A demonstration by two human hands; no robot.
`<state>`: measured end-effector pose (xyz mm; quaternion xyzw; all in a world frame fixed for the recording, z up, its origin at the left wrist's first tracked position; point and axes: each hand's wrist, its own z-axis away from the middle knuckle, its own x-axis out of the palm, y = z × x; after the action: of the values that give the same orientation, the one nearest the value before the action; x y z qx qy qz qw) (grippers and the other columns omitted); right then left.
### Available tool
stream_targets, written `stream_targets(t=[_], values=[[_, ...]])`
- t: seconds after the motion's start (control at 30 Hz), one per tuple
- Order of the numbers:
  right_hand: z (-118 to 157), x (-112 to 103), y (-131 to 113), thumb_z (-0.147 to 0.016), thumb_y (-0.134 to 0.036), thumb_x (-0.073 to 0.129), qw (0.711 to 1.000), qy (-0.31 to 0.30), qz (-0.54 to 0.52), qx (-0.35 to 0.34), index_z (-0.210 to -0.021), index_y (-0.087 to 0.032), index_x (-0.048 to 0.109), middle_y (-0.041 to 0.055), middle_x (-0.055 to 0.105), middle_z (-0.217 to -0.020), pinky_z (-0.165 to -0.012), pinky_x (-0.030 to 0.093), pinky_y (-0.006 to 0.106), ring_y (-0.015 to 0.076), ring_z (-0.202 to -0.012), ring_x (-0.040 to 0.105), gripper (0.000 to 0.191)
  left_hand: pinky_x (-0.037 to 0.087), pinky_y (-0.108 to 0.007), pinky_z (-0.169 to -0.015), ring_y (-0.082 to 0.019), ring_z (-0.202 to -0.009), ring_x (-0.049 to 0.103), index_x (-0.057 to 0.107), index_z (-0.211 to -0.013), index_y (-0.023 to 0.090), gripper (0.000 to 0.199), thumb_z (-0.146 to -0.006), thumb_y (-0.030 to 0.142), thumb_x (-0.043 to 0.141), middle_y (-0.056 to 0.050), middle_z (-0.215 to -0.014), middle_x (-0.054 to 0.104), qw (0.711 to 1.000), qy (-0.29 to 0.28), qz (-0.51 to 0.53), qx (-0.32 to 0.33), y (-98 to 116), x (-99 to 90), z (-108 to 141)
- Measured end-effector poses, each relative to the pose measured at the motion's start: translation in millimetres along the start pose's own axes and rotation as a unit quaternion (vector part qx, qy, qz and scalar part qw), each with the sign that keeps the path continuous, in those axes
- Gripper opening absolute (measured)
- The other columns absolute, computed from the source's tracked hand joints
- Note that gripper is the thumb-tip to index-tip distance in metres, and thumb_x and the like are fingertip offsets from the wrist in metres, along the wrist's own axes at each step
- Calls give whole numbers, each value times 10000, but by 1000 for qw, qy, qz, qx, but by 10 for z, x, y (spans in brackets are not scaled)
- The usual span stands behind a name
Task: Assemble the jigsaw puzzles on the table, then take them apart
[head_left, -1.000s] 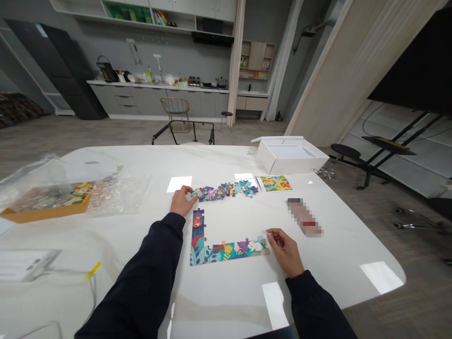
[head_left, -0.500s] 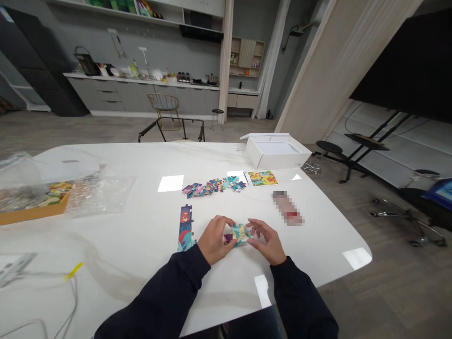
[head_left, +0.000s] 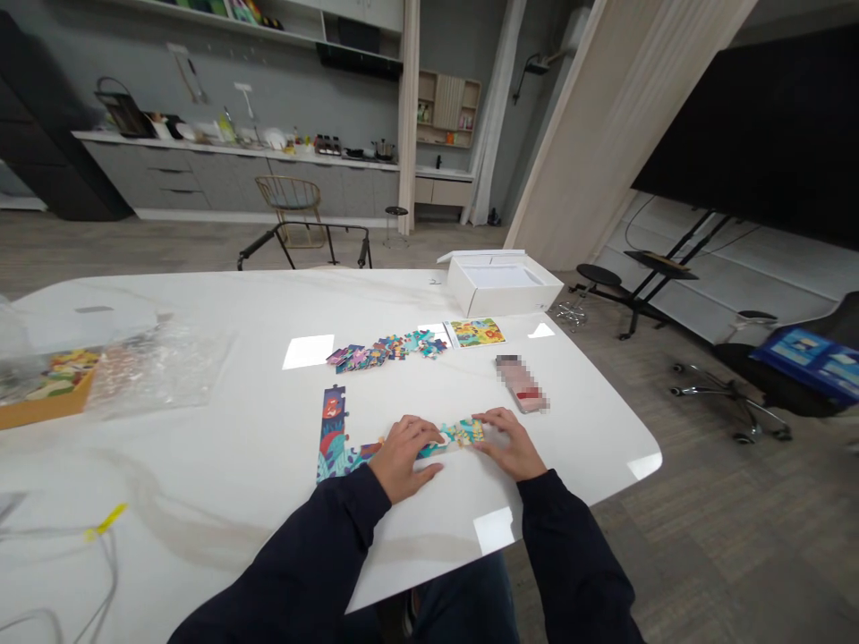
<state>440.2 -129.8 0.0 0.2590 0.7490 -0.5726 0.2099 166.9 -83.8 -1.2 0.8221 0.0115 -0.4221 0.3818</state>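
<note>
An L-shaped run of joined jigsaw puzzle pieces [head_left: 332, 434] lies on the white table, one leg pointing away from me and the other running right beneath my hands. My left hand [head_left: 403, 458] rests over the near strip, fingers spread across it and thumb apart at its near side; it hides part of the strip. At the strip's right end, my right hand [head_left: 514, 447] has finger and thumb around the edges of a teal and yellow puzzle piece [head_left: 468, 431]. Loose puzzle pieces [head_left: 386, 351] are heaped beyond the strip.
A small picture card [head_left: 478, 332] lies right of the heap, before an opened white box [head_left: 500, 282]. A pixelated phone-like object [head_left: 522, 385] is right of my hands. At left are an orange tray [head_left: 50, 407], clear plastic bags [head_left: 157, 371] and a cable with a yellow tag [head_left: 106, 521].
The teal and yellow piece, held up between both hands before, is now down at the strip's right end. My left hand has spread over the strip. The view has shifted right.
</note>
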Motion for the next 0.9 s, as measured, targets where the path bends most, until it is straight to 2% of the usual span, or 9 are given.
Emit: stream_targets(t=[0.17, 0.47, 0.6, 0.9], values=[[-8, 56, 68, -794, -307, 800, 999, -23, 37, -12, -1213, -280, 742, 80, 639, -1079, -1007, 468, 468, 284, -1062, 582, 423, 440, -518, -953, -315, -1182, 532, 712, -1121, 280, 247, -876, 315, 709, -86, -1234, 672, 998, -48, -38, 0, 12, 17, 13], [6, 113, 89, -820, -306, 762, 997, -12, 67, -25, -1329, -302, 681, 72, 636, -1079, -1014, 466, 476, 280, -1057, 584, 515, 436, -516, -968, -311, -1186, 529, 723, -1112, 272, 242, -873, 306, 706, -91, -1237, 668, 998, -51, -36, -4, 25, 1, 4], [-23, 193, 89, -853, -402, 764, 996, 33, 81, 1, -1207, -298, 754, 70, 628, -1004, -937, 498, 446, 270, -986, 595, 369, 430, -520, -974, -314, -1201, 517, 720, -1132, 273, 256, -879, 313, 705, -89, -1248, 663, 998, -55, -38, -4, 19, 3, 10], [-40, 240, 108, -811, -426, 802, 994, 55, 93, 6, -1139, -278, 773, 64, 635, -952, -910, 496, 441, 271, -944, 601, 362, 441, -532, -972, -322, -1196, 528, 724, -1117, 265, 261, -858, 304, 730, -93, -1237, 667, 998, -54, -37, -9, 68, 29, 20]])
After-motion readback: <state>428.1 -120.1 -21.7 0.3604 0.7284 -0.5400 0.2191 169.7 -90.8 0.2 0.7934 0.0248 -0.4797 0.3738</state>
